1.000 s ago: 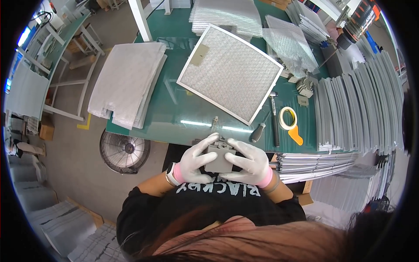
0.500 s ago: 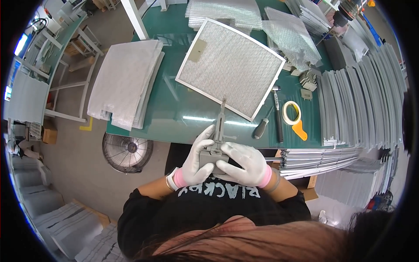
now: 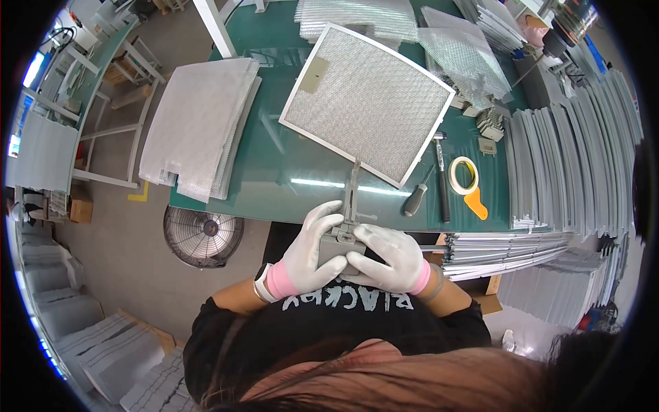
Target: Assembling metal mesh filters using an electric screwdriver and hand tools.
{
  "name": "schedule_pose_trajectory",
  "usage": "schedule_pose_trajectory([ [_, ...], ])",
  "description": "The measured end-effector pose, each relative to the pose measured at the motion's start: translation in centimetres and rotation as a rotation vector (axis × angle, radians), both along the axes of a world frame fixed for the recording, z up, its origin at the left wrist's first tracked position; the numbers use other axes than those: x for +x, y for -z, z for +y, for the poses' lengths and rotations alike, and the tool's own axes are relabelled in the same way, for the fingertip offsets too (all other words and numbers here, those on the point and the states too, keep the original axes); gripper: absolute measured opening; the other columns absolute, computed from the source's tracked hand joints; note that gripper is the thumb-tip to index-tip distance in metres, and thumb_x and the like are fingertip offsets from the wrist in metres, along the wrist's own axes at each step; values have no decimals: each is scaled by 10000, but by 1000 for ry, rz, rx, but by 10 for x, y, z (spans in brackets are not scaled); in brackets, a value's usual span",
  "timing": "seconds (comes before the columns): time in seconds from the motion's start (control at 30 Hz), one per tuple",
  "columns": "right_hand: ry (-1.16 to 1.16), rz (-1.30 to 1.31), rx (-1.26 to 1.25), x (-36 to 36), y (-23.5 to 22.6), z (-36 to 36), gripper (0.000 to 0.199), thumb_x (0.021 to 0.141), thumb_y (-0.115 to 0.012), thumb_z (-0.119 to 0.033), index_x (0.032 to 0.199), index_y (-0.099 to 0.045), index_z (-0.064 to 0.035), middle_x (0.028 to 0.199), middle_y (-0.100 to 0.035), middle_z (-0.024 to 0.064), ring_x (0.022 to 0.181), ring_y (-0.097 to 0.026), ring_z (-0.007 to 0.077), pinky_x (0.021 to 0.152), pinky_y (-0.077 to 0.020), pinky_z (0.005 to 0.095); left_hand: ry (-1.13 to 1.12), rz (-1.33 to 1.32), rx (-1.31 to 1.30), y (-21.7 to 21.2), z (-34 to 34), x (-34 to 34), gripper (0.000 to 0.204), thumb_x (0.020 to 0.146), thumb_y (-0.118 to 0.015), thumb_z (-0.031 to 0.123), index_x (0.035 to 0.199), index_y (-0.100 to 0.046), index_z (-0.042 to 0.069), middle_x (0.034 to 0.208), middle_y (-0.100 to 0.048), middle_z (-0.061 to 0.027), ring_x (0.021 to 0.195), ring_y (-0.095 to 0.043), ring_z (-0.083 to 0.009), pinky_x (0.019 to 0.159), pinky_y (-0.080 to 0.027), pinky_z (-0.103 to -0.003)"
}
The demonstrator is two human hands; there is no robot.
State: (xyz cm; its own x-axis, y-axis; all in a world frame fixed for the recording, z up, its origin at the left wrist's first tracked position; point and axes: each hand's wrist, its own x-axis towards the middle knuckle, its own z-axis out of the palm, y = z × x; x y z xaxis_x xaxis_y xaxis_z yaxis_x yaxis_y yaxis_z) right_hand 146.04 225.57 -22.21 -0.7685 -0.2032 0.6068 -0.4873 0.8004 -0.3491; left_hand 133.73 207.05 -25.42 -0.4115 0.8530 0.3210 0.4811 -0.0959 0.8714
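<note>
Before the person's torso, just off the near edge of the worktop (image 3: 268, 178), the gloved left hand (image 3: 302, 255) and gloved right hand (image 3: 390, 255) hold a grey block (image 3: 336, 246). Both hands are closed around it from opposite sides, fingers toward its far side and thumbs on its near side, pinching it between them. A slender grey bar (image 3: 352, 196) extends from the block, away from the person and over the worktop. Its tip overlaps the lower edge of a framed mesh panel (image 3: 371, 103) in this view; contact cannot be determined.

The panel lies at an angle and carries a flat tan patch (image 3: 314, 75) near its left edge. Right of the bar, in order, lie a screwdriver (image 3: 414, 200), a hammer (image 3: 443, 182) and a tape roll (image 3: 454, 177), with an orange handle (image 3: 475, 206) just beside the roll. Small metal parts (image 3: 491, 123) sit beyond the roll.

Outermost on the worktop are a stack of whitish sheets (image 3: 195, 123) at left, bubble-wrap sheets (image 3: 467, 58) at the far right, and a row of thin grey panels (image 3: 576, 165) along the right side. A round fan (image 3: 204, 237) stands on the floor at left.
</note>
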Motion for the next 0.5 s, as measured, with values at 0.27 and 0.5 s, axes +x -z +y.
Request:
schedule_pose_trajectory([
  [0.27,4,-67,-151,-3,2,0,598,639,-902,-275,1136,-624,-93,1180,-626,216,969,-690,370,738,-594,392,62,-22,161,7,5,-8,746,794,-750,271,1405,-378,62,1443,-420,-298,1275,-485,-477,1051,-426,-496],
  [0.5,40,-68,-284,-15,-14,7,647,598,-923,-232,1153,-626,-81,1203,-627,248,958,-697,382,779,-590,383,22,272,364,16,18,-25,757,767,-716,651,1291,-545,132,1391,-475,-331,1140,-602,-477,920,-530,-483],
])
